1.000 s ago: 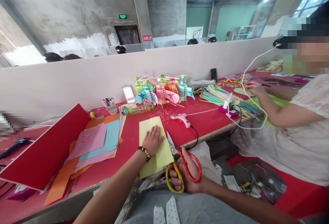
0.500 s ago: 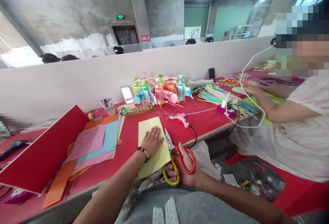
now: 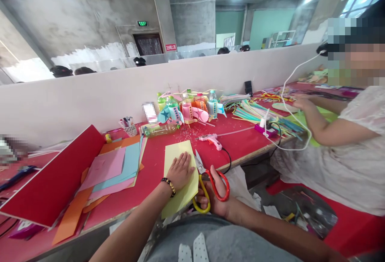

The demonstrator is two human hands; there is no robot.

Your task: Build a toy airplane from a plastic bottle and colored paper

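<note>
A sheet of pale yellow paper (image 3: 177, 152) lies at the front of the red table, its near end reaching past the table edge. My left hand (image 3: 181, 170) rests flat on it, fingers stretched out. Scissors (image 3: 209, 184) with one red and one yellow handle are in my right hand (image 3: 218, 200), thumb through the red loop and fingers through the yellow one. Their blades stand apart, pointing away from me beside the paper's right edge. Beyond the blades lies a pink glue gun (image 3: 213, 140) with a black cord.
Coloured paper sheets (image 3: 111, 164) and a red board (image 3: 57, 182) are at left. Decorated bottles (image 3: 188, 107) and a pen cup (image 3: 130, 127) stand behind. Coloured strips (image 3: 255, 113) and a purple power strip (image 3: 266, 129) lie at right, near a co-worker's arm (image 3: 327, 127).
The view has shifted slightly. The yellow paper sits a little nearer to me, with my left hand still flat on it. The scissors remain in my right hand, blades apart.
</note>
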